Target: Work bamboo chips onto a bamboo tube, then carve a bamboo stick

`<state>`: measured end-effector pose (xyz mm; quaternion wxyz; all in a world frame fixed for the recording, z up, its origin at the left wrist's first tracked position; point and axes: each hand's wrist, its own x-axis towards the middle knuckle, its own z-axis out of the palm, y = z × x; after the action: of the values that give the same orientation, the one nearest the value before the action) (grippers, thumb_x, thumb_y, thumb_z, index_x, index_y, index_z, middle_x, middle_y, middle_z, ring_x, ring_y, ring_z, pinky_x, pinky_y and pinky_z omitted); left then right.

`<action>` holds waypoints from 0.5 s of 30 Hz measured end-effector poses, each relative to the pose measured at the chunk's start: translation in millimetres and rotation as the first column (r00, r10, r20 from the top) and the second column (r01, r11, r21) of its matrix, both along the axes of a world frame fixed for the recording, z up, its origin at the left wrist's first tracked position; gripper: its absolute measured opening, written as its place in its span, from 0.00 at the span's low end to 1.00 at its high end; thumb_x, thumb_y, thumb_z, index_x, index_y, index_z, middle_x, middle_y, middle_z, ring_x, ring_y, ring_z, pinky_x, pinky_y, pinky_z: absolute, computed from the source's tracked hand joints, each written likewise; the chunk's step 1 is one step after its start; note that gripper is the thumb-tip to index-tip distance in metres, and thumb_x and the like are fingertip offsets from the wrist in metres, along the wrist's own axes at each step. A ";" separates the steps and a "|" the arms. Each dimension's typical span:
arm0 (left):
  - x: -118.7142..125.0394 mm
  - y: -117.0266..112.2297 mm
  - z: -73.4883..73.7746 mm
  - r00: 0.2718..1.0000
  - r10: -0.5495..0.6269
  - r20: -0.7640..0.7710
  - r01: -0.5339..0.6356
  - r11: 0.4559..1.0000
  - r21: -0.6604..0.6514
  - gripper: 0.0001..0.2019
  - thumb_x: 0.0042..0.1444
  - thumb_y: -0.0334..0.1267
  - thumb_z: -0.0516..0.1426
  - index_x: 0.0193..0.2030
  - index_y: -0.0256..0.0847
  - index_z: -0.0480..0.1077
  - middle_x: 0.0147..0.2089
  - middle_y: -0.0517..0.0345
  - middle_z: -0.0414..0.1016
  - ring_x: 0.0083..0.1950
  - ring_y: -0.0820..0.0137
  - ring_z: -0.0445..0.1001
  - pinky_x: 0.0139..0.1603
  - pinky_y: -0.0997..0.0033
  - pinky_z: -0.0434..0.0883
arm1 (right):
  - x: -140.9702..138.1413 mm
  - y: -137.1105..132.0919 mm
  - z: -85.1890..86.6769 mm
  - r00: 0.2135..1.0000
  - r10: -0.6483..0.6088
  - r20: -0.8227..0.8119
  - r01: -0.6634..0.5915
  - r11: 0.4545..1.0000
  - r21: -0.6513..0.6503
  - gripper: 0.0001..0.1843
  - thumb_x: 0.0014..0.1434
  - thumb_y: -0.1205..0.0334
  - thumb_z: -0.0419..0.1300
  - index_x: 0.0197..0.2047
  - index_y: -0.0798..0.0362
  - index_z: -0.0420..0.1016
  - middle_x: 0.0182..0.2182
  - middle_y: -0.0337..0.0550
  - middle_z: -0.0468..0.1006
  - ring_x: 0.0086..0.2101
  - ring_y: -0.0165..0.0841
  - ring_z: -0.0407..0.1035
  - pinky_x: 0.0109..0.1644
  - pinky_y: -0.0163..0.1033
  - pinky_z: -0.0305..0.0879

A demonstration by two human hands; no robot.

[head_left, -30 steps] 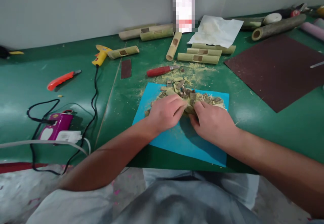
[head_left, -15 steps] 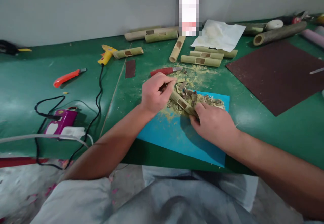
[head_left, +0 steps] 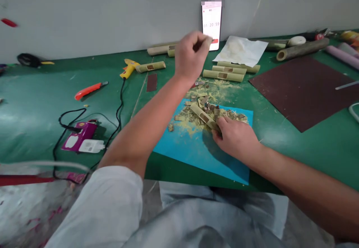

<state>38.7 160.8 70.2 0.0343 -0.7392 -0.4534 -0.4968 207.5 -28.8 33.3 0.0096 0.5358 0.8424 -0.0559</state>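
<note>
In my right hand (head_left: pixel 238 134) is the lower end of a short bamboo tube (head_left: pixel 199 112) with a rectangular window cut in its side. The tube slants over a heap of bamboo chips and sawdust (head_left: pixel 232 114) on a blue sheet (head_left: pixel 185 151). My left hand (head_left: pixel 192 55) is raised above the bench, its thumb and fingers pinched together in front of the phone's lower part. Something small and dark may be at the fingertips, but I cannot make it out. Below that hand, a red-handled knife (head_left: pixel 198 84) is mostly hidden behind my forearm.
A phone (head_left: pixel 211 20) showing a timer leans on the wall. Cut bamboo tubes (head_left: pixel 223 76) lie near white paper (head_left: pixel 241 50). To the right is a dark brown sheet (head_left: pixel 303 95). A yellow glue gun (head_left: pixel 129 68), orange cutter (head_left: pixel 89 90) and purple power strip (head_left: pixel 82 136) sit left.
My left hand has left the upper end of the bamboo tube and risen up and away toward the phone. My right hand keeps its hold on the tube. The view has shifted slightly.
</note>
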 end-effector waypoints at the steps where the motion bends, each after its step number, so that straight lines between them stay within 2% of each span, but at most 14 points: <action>1: 5.1 14.7 7.1 0.997 -0.008 0.075 0.012 0.999 -0.049 0.31 0.71 0.61 0.39 0.30 0.39 0.64 0.27 0.66 0.65 0.32 0.81 0.66 0.35 0.68 0.65 | 0.5 0.1 -1.0 1.000 -0.001 0.002 0.001 1.000 0.002 0.13 0.67 0.57 0.50 0.42 0.55 0.72 0.36 0.50 0.80 0.32 0.38 0.72 0.30 0.43 0.41; 2: 10.1 26.9 14.1 0.978 0.007 0.207 0.010 0.997 -0.080 0.30 0.71 0.62 0.40 0.30 0.40 0.63 0.27 0.67 0.65 0.32 0.82 0.64 0.33 0.69 0.64 | 1.1 0.3 -2.0 1.000 -0.002 0.003 0.002 1.000 0.004 0.13 0.67 0.57 0.50 0.42 0.55 0.72 0.36 0.50 0.80 0.32 0.38 0.72 0.30 0.43 0.41; 4: 18.1 38.9 25.5 0.936 -0.030 0.351 0.063 0.995 -0.081 0.27 0.71 0.60 0.47 0.28 0.43 0.61 0.26 0.67 0.66 0.29 0.80 0.61 0.30 0.68 0.63 | 2.2 0.6 -3.4 1.000 0.001 -0.001 -0.001 1.000 0.005 0.14 0.67 0.56 0.50 0.42 0.55 0.72 0.36 0.50 0.80 0.32 0.38 0.72 0.30 0.43 0.42; 6: 20.9 29.6 30.1 0.920 -0.111 0.376 0.121 0.993 -0.003 0.23 0.71 0.55 0.53 0.27 0.45 0.61 0.25 0.66 0.65 0.27 0.77 0.59 0.30 0.66 0.64 | 2.8 0.8 -3.7 1.000 0.007 -0.004 -0.007 1.000 0.001 0.13 0.67 0.56 0.51 0.42 0.54 0.72 0.36 0.50 0.80 0.33 0.39 0.73 0.30 0.43 0.43; 8: 16.0 -0.2 26.5 0.938 -0.199 0.284 0.187 0.980 0.068 0.20 0.70 0.51 0.56 0.28 0.44 0.65 0.25 0.65 0.65 0.27 0.75 0.61 0.32 0.66 0.66 | 2.8 0.8 -2.8 1.000 0.013 -0.001 -0.013 1.000 -0.007 0.13 0.66 0.56 0.52 0.42 0.54 0.72 0.37 0.50 0.80 0.35 0.39 0.74 0.30 0.43 0.44; 10: 3.5 -42.6 16.7 0.967 -0.236 0.093 0.230 0.970 0.078 0.19 0.69 0.51 0.57 0.29 0.44 0.69 0.27 0.62 0.69 0.31 0.73 0.67 0.34 0.66 0.67 | 2.6 0.6 -1.0 1.000 0.019 0.008 -0.019 1.000 -0.013 0.12 0.66 0.56 0.53 0.42 0.54 0.73 0.39 0.50 0.80 0.35 0.40 0.74 0.31 0.43 0.46; 13: -22.6 -106.8 -2.8 0.967 -0.246 -0.070 0.246 0.969 -0.006 0.13 0.70 0.42 0.56 0.34 0.41 0.74 0.32 0.59 0.74 0.33 0.73 0.71 0.36 0.68 0.68 | 2.8 0.3 1.9 1.000 0.030 0.009 -0.030 1.000 -0.008 0.13 0.66 0.55 0.54 0.42 0.55 0.73 0.39 0.50 0.80 0.36 0.41 0.74 0.32 0.43 0.50; 15: -38.4 -138.1 -16.1 0.961 -0.265 -0.080 0.259 0.963 -0.079 0.08 0.68 0.35 0.57 0.38 0.39 0.76 0.34 0.57 0.77 0.33 0.73 0.72 0.36 0.70 0.69 | 3.1 0.3 2.7 0.999 0.042 0.000 -0.042 0.999 0.011 0.14 0.67 0.54 0.55 0.43 0.55 0.74 0.40 0.51 0.80 0.38 0.42 0.75 0.34 0.42 0.53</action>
<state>0.3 22.7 54.0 -0.0362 -0.8151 -0.3662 -0.4475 210.6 -28.5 36.0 0.0076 0.5181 0.8538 -0.0512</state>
